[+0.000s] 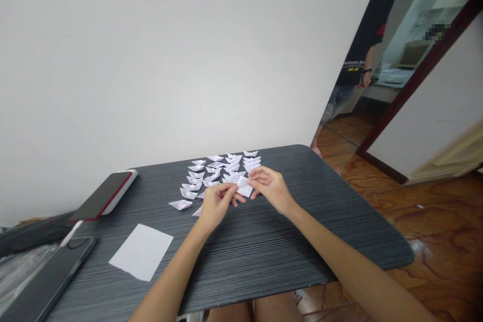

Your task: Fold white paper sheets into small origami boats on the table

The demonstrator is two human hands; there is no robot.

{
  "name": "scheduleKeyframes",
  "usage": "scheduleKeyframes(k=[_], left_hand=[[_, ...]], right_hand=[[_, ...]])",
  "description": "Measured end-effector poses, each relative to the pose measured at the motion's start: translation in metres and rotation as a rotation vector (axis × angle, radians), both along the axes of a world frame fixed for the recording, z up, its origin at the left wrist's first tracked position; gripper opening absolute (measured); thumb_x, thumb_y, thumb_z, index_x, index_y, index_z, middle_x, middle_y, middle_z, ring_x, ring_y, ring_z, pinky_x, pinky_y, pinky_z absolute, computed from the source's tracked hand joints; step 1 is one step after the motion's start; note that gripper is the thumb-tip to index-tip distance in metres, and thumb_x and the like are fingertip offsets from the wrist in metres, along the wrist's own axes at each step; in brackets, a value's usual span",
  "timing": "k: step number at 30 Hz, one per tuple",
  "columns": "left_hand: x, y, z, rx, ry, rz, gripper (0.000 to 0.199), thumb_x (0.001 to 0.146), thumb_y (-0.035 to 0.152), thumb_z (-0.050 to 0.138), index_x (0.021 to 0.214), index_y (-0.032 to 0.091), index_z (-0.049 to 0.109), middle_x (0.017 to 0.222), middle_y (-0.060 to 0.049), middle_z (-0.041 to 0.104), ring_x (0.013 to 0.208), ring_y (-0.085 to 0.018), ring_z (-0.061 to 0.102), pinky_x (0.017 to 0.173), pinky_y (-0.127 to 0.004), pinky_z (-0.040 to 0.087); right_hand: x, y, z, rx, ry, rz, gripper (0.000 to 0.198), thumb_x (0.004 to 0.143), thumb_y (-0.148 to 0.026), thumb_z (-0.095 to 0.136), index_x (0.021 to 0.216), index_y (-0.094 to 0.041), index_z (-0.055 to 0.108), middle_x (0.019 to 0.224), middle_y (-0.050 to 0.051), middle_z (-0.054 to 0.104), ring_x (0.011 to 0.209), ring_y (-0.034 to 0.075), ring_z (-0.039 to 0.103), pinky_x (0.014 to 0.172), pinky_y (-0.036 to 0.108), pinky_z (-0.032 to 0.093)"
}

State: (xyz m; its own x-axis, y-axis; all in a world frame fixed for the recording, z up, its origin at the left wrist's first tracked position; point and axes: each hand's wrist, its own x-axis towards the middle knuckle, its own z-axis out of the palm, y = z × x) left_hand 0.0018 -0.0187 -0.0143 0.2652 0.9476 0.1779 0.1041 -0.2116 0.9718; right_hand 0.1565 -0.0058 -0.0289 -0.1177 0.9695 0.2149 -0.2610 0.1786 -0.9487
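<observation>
A small folded piece of white paper (pixel 245 188) is held up over the table between my two hands. My left hand (pixel 219 204) pinches its left side between thumb and fingers. On the right side, my right hand (pixel 270 188) grips it by thumb and fingertips. Just beyond my hands, several folded white paper boats (pixel 196 174) stand in rough rows on the dark table (pixel 294 251). My hands hide part of the nearest boats. To the left of my left forearm lies a flat white sheet of paper (pixel 141 251).
At the left edge are a dark phone (pixel 53 282), a white cable (pixel 71 234) and a dark-topped device with a red rim (pixel 103 193). A white wall (pixel 169 60) rises behind the table. A person in a dark shirt (pixel 368 35) stands beyond, at the right.
</observation>
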Motion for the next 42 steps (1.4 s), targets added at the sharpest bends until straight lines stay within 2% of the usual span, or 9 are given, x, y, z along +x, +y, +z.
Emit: scheduleKeyframes(k=[14, 18, 21, 23, 27, 31, 35, 38, 42], left_hand=[[-0.004, 0.0, -0.001, -0.063, 0.068, -0.061, 0.028, 0.073, 0.037, 0.053, 0.069, 0.009, 0.058, 0.054, -0.005, 0.063, 0.039, -0.011, 0.056, 0.035, -0.017, 0.034], [-0.003, 0.0, -0.002, -0.1, 0.049, -0.044, 0.03, 0.073, 0.037, 0.053, 0.068, 0.008, 0.059, 0.051, -0.004, 0.062, 0.037, -0.012, 0.056, 0.034, -0.016, 0.032], [-0.002, 0.001, -0.002, -0.133, -0.03, -0.072, 0.035, 0.074, 0.036, 0.051, 0.091, 0.007, 0.059, 0.05, -0.004, 0.061, 0.036, -0.013, 0.056, 0.032, -0.016, 0.029], [-0.002, 0.0, -0.001, -0.125, -0.075, -0.094, 0.047, 0.077, 0.035, 0.049, 0.115, 0.008, 0.046, 0.05, -0.003, 0.061, 0.037, -0.014, 0.057, 0.032, -0.016, 0.028], [-0.007, 0.001, 0.003, 0.021, -0.102, -0.114, 0.049, 0.083, 0.031, 0.039, 0.127, 0.011, 0.031, 0.054, -0.003, 0.06, 0.043, -0.014, 0.058, 0.036, -0.018, 0.035], [-0.012, 0.002, 0.003, 0.391, 0.174, -0.029, 0.037, 0.083, 0.024, 0.039, 0.118, 0.017, 0.045, 0.075, -0.006, 0.06, 0.065, -0.013, 0.058, 0.054, -0.024, 0.045], [-0.011, 0.002, -0.003, 0.739, 0.416, 0.051, 0.028, 0.078, 0.016, 0.048, 0.105, 0.018, 0.057, 0.095, -0.009, 0.056, 0.086, -0.015, 0.053, 0.073, -0.029, 0.044], [-0.009, 0.002, -0.005, 0.801, 0.404, 0.146, 0.023, 0.078, 0.014, 0.047, 0.096, 0.016, 0.061, 0.092, -0.01, 0.057, 0.083, -0.015, 0.054, 0.068, -0.026, 0.045], [-0.009, 0.0, 0.0, 0.626, 0.357, 0.139, 0.016, 0.078, 0.019, 0.049, 0.077, 0.014, 0.065, 0.079, -0.007, 0.064, 0.074, -0.014, 0.058, 0.069, -0.026, 0.045]], right_hand=[[-0.003, -0.002, -0.001, 0.052, -0.12, 0.07, 0.022, 0.066, -0.022, 0.061, 0.086, -0.013, 0.059, 0.059, -0.002, 0.058, 0.045, 0.007, 0.054, 0.049, 0.021, 0.043], [-0.002, -0.003, 0.0, 0.01, -0.158, 0.159, 0.027, 0.07, -0.024, 0.058, 0.094, -0.012, 0.056, 0.052, -0.003, 0.055, 0.04, 0.007, 0.05, 0.041, 0.019, 0.039], [-0.001, -0.004, 0.003, 0.023, -0.144, 0.183, 0.028, 0.071, -0.024, 0.057, 0.097, -0.013, 0.055, 0.046, -0.005, 0.051, 0.036, 0.005, 0.046, 0.035, 0.016, 0.031], [0.0, -0.003, 0.004, 0.031, -0.108, 0.186, 0.022, 0.071, -0.023, 0.057, 0.09, -0.013, 0.058, 0.047, -0.005, 0.051, 0.035, 0.004, 0.044, 0.034, 0.015, 0.027], [0.006, 0.001, 0.004, -0.013, -0.011, 0.137, 0.013, 0.068, -0.023, 0.06, 0.074, -0.012, 0.061, 0.047, -0.003, 0.054, 0.033, 0.003, 0.042, 0.034, 0.016, 0.024], [0.009, 0.003, 0.005, -0.049, 0.034, 0.105, 0.014, 0.067, -0.024, 0.062, 0.075, -0.012, 0.062, 0.048, -0.003, 0.054, 0.033, 0.003, 0.041, 0.033, 0.016, 0.021], [0.006, 0.0, 0.006, -0.059, 0.019, 0.147, 0.018, 0.068, -0.026, 0.061, 0.079, -0.012, 0.062, 0.05, -0.002, 0.055, 0.034, 0.003, 0.042, 0.034, 0.016, 0.023], [0.004, -0.001, 0.007, -0.063, -0.007, 0.2, 0.022, 0.073, -0.031, 0.056, 0.082, -0.012, 0.061, 0.054, 0.0, 0.057, 0.038, 0.004, 0.045, 0.035, 0.016, 0.027], [0.004, -0.002, 0.008, 0.066, -0.139, 0.182, 0.024, 0.074, -0.033, 0.054, 0.084, -0.013, 0.061, 0.064, 0.003, 0.058, 0.05, 0.007, 0.05, 0.044, 0.019, 0.036]])
